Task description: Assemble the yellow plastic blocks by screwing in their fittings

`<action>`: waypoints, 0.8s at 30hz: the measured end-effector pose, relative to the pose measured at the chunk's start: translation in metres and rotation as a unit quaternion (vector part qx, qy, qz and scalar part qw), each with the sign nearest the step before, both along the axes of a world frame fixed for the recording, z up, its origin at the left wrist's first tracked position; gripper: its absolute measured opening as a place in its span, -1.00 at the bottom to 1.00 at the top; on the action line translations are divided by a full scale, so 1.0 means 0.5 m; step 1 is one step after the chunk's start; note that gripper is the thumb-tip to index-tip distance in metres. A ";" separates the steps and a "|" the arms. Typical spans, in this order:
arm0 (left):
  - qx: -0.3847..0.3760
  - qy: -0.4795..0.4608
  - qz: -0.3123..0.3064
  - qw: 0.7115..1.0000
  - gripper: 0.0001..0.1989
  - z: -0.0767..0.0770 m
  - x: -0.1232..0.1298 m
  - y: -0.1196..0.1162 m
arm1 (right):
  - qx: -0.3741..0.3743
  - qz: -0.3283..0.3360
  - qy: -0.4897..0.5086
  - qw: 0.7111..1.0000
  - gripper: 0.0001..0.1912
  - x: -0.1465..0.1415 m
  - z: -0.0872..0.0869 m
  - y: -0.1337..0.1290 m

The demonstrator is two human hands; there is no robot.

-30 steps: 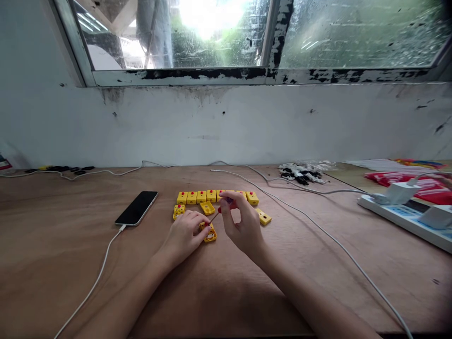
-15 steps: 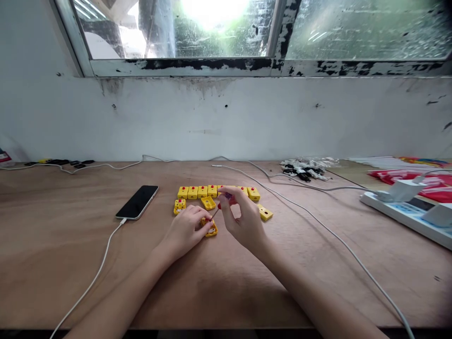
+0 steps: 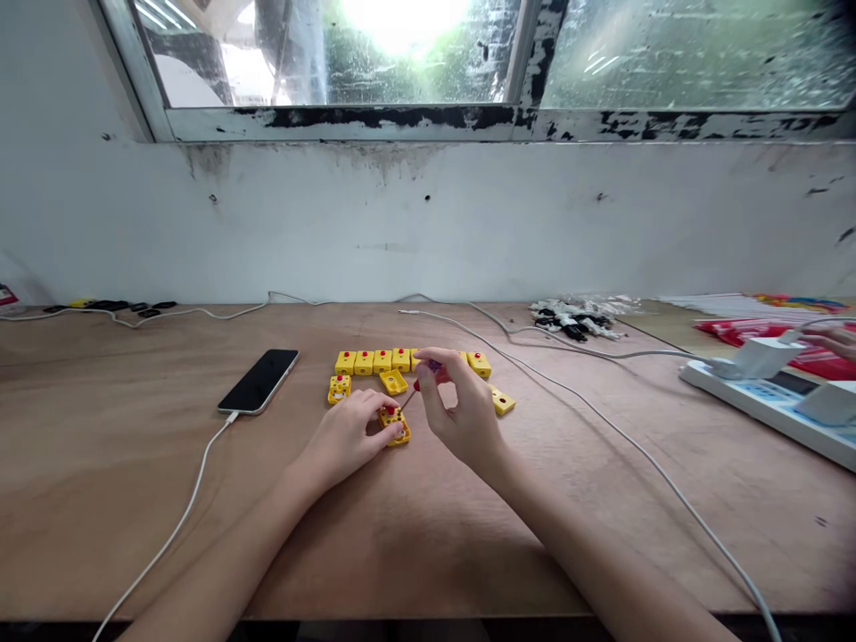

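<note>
My left hand (image 3: 351,432) rests on the table with its fingers closed on an open yellow case (image 3: 399,435) that has small parts inside. A screwdriver with a red and purple handle (image 3: 428,378) is pinched in my right hand (image 3: 463,412), its thin shaft slanting down left to the case. Behind my hands runs a row of yellow blocks with red buttons (image 3: 382,361), partly covered by my right hand. A yellow shell (image 3: 394,382) lies in front of the row, another yellow block (image 3: 339,389) stands at its left, and a yellow cover (image 3: 502,400) lies at right.
A black phone (image 3: 259,382) on a white cable lies at left. White and black pieces (image 3: 576,319) are heaped at the back right. A power strip (image 3: 769,397) with plugs is at far right, where another person's hand (image 3: 833,340) shows. A cable (image 3: 642,452) crosses the right side.
Another person's hand has come into view at the far right edge. Both my hands hold nearly the same pose, and the view has shifted slightly.
</note>
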State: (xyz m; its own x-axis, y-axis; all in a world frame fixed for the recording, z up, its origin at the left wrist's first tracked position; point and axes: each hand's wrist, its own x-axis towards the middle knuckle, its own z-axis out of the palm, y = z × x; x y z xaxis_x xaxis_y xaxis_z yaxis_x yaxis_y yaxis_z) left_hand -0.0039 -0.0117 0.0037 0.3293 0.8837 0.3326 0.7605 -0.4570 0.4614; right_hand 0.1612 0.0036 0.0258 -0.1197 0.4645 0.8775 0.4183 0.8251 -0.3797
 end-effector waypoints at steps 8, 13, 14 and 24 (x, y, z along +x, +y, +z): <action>-0.005 0.003 -0.011 1.000 -0.81 0.005 -0.001 -0.001 | -0.068 -0.006 0.001 0.998 -0.88 0.006 -0.005 0.011; -0.016 0.004 -0.016 1.000 -0.77 0.007 -0.003 -0.004 | -0.066 0.003 -0.004 0.998 -0.88 0.003 -0.007 0.012; -0.017 0.002 -0.016 1.000 -0.76 0.006 -0.003 -0.004 | -0.069 0.003 -0.003 0.998 -0.87 0.002 -0.006 0.012; -0.006 -0.005 -0.024 1.000 -0.77 -0.006 -0.005 -0.001 | -0.143 0.080 0.023 0.986 -0.72 0.007 0.000 0.024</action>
State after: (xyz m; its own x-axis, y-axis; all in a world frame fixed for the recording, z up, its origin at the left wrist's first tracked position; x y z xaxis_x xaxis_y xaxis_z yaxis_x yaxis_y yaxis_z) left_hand -0.0062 -0.0121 0.0008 0.3674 0.8710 0.3262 0.7332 -0.4870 0.4745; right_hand 0.1645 0.0155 0.0256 -0.1738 0.6718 0.7200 0.2688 0.7358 -0.6216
